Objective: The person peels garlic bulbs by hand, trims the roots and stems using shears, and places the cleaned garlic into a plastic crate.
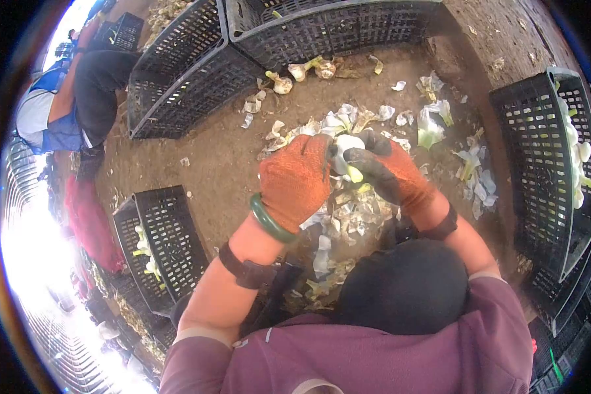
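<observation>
Between my two gloved hands is a white garlic bulb (348, 146) with a short green stem stub pointing down toward me. My left hand (298, 174), in an orange glove with a green bangle at the wrist, closes its fingers on the bulb's left side. My right hand (391, 167), in an orange glove with dark grey fingers, pinches the bulb from the right. Peeled garlic skins (354, 217) lie heaped on the ground under my hands. More pale skins (340, 120) are scattered just beyond the bulb.
Unpeeled garlic bulbs (302, 69) lie by the black crates (335, 33) ahead. A crate (538, 164) at right holds peeled garlic (576, 157); another crate (177, 230) at left holds some too. A person in dark trousers (98, 85) sits at upper left, near a red sack (93, 226).
</observation>
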A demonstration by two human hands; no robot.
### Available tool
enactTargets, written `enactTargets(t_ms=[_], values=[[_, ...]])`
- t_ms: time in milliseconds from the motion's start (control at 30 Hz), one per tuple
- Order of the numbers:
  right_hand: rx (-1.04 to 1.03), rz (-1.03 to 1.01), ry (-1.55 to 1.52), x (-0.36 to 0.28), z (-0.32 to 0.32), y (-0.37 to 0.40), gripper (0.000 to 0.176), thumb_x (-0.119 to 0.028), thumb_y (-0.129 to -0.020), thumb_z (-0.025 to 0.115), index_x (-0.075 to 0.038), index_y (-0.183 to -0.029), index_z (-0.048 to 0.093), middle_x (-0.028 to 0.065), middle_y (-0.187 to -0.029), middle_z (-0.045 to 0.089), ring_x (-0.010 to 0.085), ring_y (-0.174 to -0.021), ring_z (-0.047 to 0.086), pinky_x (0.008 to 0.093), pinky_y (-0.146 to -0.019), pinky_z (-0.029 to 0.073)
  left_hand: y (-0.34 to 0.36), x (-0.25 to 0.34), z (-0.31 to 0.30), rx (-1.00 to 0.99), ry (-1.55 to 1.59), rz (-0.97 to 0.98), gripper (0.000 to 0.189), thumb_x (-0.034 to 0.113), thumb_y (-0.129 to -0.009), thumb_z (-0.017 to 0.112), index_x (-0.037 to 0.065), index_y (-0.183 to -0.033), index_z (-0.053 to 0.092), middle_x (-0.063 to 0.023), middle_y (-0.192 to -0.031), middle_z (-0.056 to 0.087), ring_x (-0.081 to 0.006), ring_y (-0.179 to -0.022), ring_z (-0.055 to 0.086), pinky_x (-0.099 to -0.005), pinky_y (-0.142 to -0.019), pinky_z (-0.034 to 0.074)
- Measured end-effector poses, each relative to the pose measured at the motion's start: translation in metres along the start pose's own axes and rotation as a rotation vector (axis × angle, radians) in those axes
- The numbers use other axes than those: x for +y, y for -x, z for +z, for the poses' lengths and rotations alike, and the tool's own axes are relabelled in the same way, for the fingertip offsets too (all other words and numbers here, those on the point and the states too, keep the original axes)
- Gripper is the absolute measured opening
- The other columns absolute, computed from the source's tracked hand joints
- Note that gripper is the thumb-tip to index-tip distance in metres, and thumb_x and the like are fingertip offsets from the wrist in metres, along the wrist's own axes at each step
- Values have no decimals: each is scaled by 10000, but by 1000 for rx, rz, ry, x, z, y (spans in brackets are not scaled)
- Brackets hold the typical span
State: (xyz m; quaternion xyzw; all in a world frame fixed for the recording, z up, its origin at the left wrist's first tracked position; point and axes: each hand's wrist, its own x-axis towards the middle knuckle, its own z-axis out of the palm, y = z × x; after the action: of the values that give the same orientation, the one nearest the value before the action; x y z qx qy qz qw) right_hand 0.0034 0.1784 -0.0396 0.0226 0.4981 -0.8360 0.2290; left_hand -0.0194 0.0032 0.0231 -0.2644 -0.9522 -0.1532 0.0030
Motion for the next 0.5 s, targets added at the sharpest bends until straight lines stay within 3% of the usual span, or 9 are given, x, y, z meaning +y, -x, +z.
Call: enactTargets(t_ms=[33, 133, 167, 267, 300, 400, 467, 500], values=[[-34, 41, -71, 1, -3, 1, 358, -259, -815, 658, -12, -1060, 572, 17, -896, 603, 86, -770, 546, 237, -659, 461, -1, -2, 0, 1, 29, 43, 343, 141, -697, 640, 78, -1028, 576, -152, -962, 608, -334, -789, 612, -400, -688, 496], [-360, 241, 203, -7, -6, 7, 344, -197, -784, 695, -14, -1050, 576, 15, -899, 608, 89, -779, 551, 247, -686, 466, -9, -13, -2, -81, -85, 143, 365, 116, -693, 622, 63, -1047, 552, -163, -987, 595, -343, -804, 606, -393, -671, 505], [-427, 127, 377, 2, -11, 5, 326, -161, -762, 715, -21, -1031, 593, 19, -934, 620, 87, -811, 558, 254, -723, 463, -16, -17, -1, -245, -86, 111, 372, 148, -749, 614, 47, -1099, 537, -150, -1004, 605, -291, -831, 622, -367, -666, 511], [-230, 97, -94, -9, 8, 5, 306, -183, -782, 697, -22, -1026, 606, 22, -958, 624, 92, -856, 559, 259, -760, 453, -16, -47, 18, -142, 493, -303, 420, 205, -798, 622, 25, -1160, 509, -124, -1000, 614, -213, -834, 618, -324, -631, 511], [-135, -9, 124, -4, 1, 0, 293, -215, -827, 645, -22, -1046, 609, 31, -989, 631, 113, -877, 566, 270, -783, 454, -13, -53, 17, -154, 851, -474, 480, 249, -817, 634, 17, -1208, 479, -98, -961, 623, -142, -719, 603, -272, -548, 491], [86, -141, 309, 4, 6, -4, 303, -248, -872, 575, -23, -1073, 603, 61, -994, 638, 133, -872, 574, 278, -794, 456, 4, -15, 1, -493, 921, -783, 416, 199, -810, 631, 21, -1166, 512, -90, -919, 628, -124, -589, 583, -237, -483, 463], [143, -203, 423, 15, 9, -8, 292, -246, -904, 512, -26, -1074, 602, 93, -1009, 635, 152, -861, 587, 284, -783, 463, 15, -13, 20, -419, 890, -570, 388, 186, -793, 636, -14, -1113, 547, -125, -981, 639, -181, -891, 598, -307, -780, 469], [187, -196, 412, 19, 7, -11, 290, -244, -907, 504, -23, -1071, 597, 96, -1006, 634, 156, -856, 591, 285, -769, 472, 16, -9, 25, -367, 965, -591, 385, 163, -788, 640, -12, -1118, 546, -118, -990, 637, -171, -902, 595, -297, -790, 466]])
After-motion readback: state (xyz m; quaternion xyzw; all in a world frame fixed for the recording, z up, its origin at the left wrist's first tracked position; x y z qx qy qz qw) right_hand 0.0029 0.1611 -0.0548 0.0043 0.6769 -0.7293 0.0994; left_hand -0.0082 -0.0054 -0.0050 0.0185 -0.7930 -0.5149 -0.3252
